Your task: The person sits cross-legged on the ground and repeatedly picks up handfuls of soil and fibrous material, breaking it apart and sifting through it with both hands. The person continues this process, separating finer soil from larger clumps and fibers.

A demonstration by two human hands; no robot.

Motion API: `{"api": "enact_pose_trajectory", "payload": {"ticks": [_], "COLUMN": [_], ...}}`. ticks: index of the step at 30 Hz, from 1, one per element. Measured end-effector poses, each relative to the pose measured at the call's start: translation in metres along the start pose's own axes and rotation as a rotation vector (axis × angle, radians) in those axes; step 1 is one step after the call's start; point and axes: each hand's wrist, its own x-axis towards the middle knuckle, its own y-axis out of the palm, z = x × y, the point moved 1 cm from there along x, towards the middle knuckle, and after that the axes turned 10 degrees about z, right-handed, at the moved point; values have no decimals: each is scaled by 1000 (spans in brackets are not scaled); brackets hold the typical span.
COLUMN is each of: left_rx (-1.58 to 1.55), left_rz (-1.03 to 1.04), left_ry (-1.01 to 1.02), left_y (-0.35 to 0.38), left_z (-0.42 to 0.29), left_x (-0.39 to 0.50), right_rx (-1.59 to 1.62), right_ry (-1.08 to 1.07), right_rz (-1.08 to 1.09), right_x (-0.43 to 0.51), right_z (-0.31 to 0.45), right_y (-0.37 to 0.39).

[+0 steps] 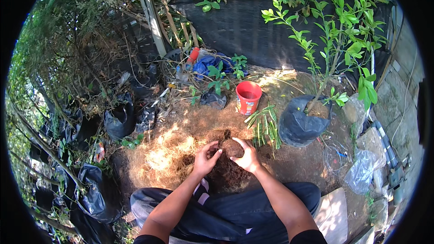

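A round brown ball (232, 148), seemingly wrapped in coconut fibre, is held in front of me just above the ground. My right hand (247, 157) grips its right side, with thumb and fingers spread around it. Close to the ball's left side is my left hand (206, 158), its thumb and fingers apart and nothing plainly visible between them. Whether its thumb tip touches the ball I cannot tell. A loose heap of light brown fibre (162, 159) lies to the left. Darker fibre (234, 173) is spread below the hands.
Beyond the hands stands a red bucket (248, 103) beside cut green leaf strips (266, 128). A black grow bag (295, 125) holds a small tree on the right. Crumpled clear plastic (361, 171) lies further right. More black plastic bags (98, 189) crowd the left, under branches.
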Motion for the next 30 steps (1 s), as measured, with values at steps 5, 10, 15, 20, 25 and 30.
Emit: {"api": "enact_pose_trajectory", "payload": {"ticks": [5,10,15,20,25,30], "left_rx": [-165,-107,104,93,136,-4], "left_rz": [194,187,172,89,22,-54], "left_ry": [29,72,-3,-1,-14,-28], "left_y": [8,10,10,11,9,5], "left_z": [2,6,-4,-8,-1,2], "left_x": [-3,-3,-10,-10,-10,-10], "right_rx": [50,71,92,87,92,6], "right_ry": [-159,-238,-180,-183,-137,-132], "right_rz": [48,30,66,14,-6,-73], "right_x": [-1,0,3,1,-1,-1], "right_z": [15,10,-4,-7,-6,-7], "right_y": [1,11,20,24,27,27]}}
